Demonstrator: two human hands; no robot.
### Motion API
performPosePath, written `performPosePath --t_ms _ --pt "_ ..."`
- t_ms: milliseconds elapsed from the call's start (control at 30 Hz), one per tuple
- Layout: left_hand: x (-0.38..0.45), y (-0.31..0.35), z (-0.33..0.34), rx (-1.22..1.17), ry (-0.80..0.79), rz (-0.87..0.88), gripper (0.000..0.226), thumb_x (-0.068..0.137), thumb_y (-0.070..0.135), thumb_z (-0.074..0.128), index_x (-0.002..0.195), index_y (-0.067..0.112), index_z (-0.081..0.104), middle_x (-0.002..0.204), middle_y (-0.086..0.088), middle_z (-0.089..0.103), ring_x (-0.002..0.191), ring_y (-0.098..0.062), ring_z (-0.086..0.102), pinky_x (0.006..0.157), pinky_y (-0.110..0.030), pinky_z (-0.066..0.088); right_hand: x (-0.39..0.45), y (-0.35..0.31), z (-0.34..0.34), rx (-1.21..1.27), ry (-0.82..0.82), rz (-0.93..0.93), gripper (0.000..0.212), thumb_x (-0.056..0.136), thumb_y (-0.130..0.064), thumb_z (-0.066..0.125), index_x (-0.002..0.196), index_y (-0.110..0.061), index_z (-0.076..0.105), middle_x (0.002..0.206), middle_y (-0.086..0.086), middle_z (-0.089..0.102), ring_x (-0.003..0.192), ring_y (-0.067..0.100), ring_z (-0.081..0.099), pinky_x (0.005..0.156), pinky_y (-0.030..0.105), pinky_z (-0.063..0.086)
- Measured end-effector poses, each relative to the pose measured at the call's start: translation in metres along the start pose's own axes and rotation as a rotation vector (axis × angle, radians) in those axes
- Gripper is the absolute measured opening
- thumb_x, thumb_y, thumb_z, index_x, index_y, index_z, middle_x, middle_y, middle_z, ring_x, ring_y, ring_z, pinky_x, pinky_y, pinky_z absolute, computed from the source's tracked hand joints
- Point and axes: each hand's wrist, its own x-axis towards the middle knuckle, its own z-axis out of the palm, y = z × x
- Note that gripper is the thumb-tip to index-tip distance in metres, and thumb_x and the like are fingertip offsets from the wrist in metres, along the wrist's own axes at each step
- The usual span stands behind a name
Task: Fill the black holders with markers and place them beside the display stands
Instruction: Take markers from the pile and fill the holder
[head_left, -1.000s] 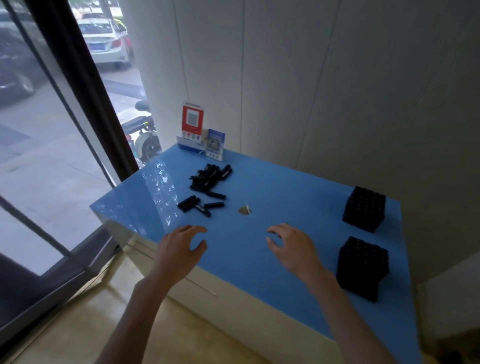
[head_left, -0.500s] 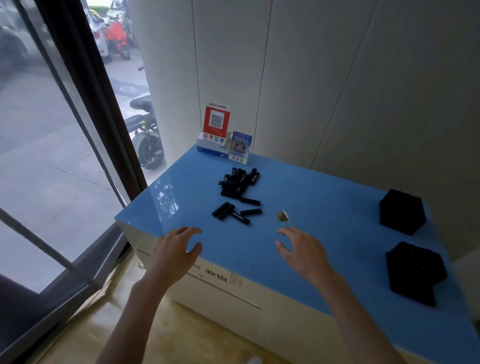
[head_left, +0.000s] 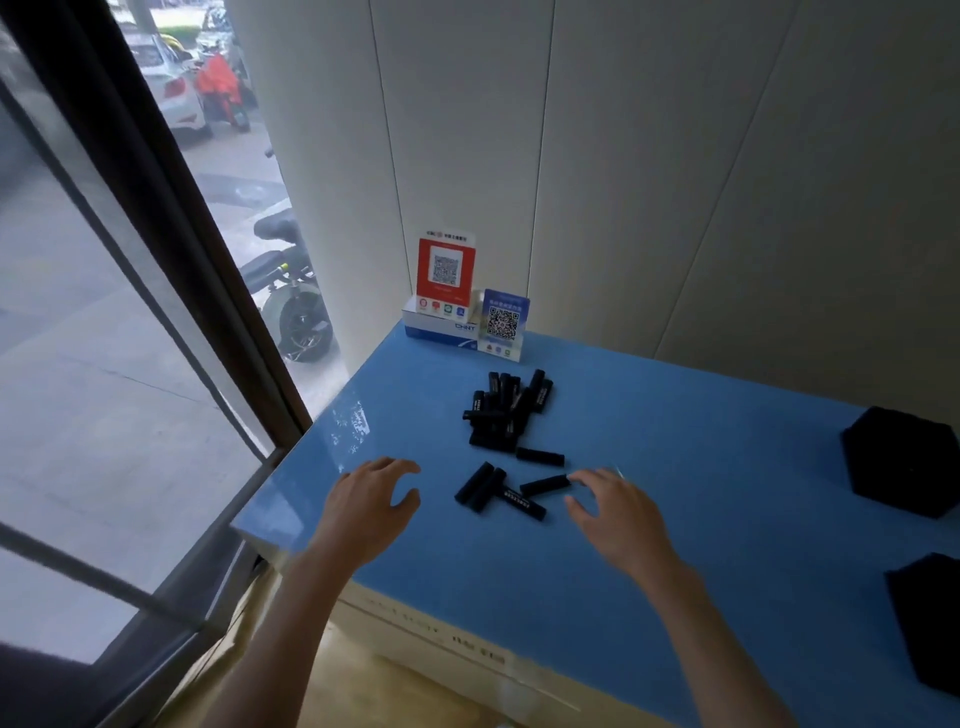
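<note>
Several short black markers lie in a heap (head_left: 506, 410) on the blue tabletop (head_left: 675, 467), with a few loose ones (head_left: 498, 491) nearer me. My left hand (head_left: 369, 506) hovers just left of the loose markers, fingers loosely curved and holding nothing. My right hand (head_left: 615, 512) is just right of them, its fingertips close to one loose marker (head_left: 544, 484); it also holds nothing. Two black holders stand at the right: one farther back (head_left: 901, 460), one nearer and cut off by the frame edge (head_left: 930, 618). A red display stand (head_left: 445, 273) and a blue one (head_left: 504, 325) stand at the far left corner.
A white and blue box (head_left: 439, 330) sits under the red stand against the pale wall panels. A dark window frame (head_left: 171, 249) and glass run along the left of the table, with a scooter and cars outside. The table's front edge is white.
Both hands have moved forward over the table to either side of the loose markers. The camera has come closer and turned left, so the holders sit nearer the right edge.
</note>
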Motion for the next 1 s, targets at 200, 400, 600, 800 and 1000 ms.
performPosePath --t_ms 200,400,600,800,1000 --pt "0.038 -0.009 0.024 -0.010 -0.127 -0.002 0.034 0.095 0.038 0.057 0.128 0.032 0.061 0.129 0.010 0.063 0.114 -0.016 0.062 0.097 -0.037 0.048 0.027 0.000 0.015 0.008 -0.018 0.045 0.036 0.097 -0.045 0.051 0.128 -0.028 0.059 0.123 -0.011 0.063 0.106 0.013 0.061 0.095 0.033 0.048" --pt "0.065 -0.006 0.059 -0.009 -0.307 -0.034 0.045 0.092 0.053 0.054 0.133 0.034 0.054 0.129 0.010 0.060 0.113 -0.018 0.060 0.089 -0.034 0.048 0.037 0.000 0.021 0.004 -0.048 0.118 0.034 0.096 -0.044 0.053 0.125 -0.029 0.060 0.116 -0.013 0.065 0.100 0.007 0.060 0.081 0.021 0.042" --pt "0.093 0.010 0.085 0.089 -0.412 0.002 0.074 0.084 0.075 0.049 0.134 0.022 0.044 0.127 0.003 0.052 0.118 -0.021 0.054 0.090 -0.034 0.045 0.032 0.000 0.029 0.030 -0.075 0.230 0.032 0.095 -0.041 0.056 0.124 -0.028 0.060 0.114 -0.012 0.064 0.099 0.008 0.061 0.081 0.029 0.053" --pt "0.115 0.020 0.106 0.162 -0.507 0.111 0.052 0.092 0.053 0.055 0.121 0.012 0.042 0.123 -0.005 0.052 0.114 -0.025 0.055 0.085 -0.035 0.048 0.025 0.005 0.031 0.017 -0.074 0.340 0.032 0.095 -0.041 0.056 0.124 -0.027 0.059 0.112 -0.013 0.063 0.095 0.007 0.061 0.079 0.028 0.053" --pt "0.136 0.023 0.107 0.221 -0.537 0.210 0.025 0.092 0.026 0.050 0.113 0.014 0.049 0.115 -0.007 0.062 0.104 -0.028 0.062 0.072 -0.033 0.045 0.018 0.015 0.030 0.007 -0.061 0.406 0.032 0.096 -0.040 0.055 0.124 -0.026 0.059 0.112 -0.013 0.063 0.095 0.007 0.060 0.076 0.023 0.049"
